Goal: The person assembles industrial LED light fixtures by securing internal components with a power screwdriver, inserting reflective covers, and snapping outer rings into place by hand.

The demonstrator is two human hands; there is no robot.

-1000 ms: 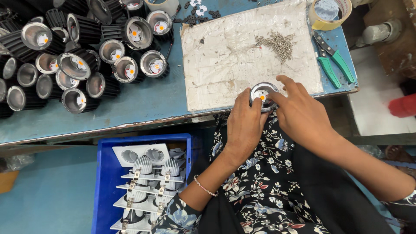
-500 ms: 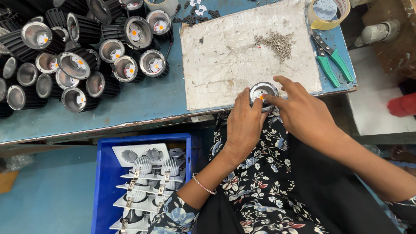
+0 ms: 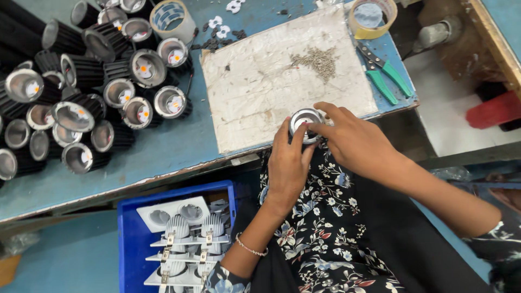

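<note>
The left hand (image 3: 287,165) and the right hand (image 3: 355,141) both hold one small round lamp part (image 3: 305,122), shiny inside with a little orange dot in the middle. The left hand's fingers curl up around its near side, and the right hand's fingers wrap over its far side, so the part is pinched between them and probably cannot roll or slip. It sits right at the near edge of the blue table (image 3: 163,152), just over the person's lap, close enough to see well. Just past the hands lies a worn white board (image 3: 271,81), likely there to give a flat spot for small work. On it rests a little heap of tiny grey screws (image 3: 320,61), near enough to reach. Beside the board are green-handled pliers (image 3: 382,70) and a roll of tape (image 3: 372,16). Further left stands a big crowd of black lamp housings (image 3: 81,92) with shiny cups, kept out of the way. Down below the table sits a blue crate (image 3: 130,244) with white and silver fittings stacked inside.
</note>
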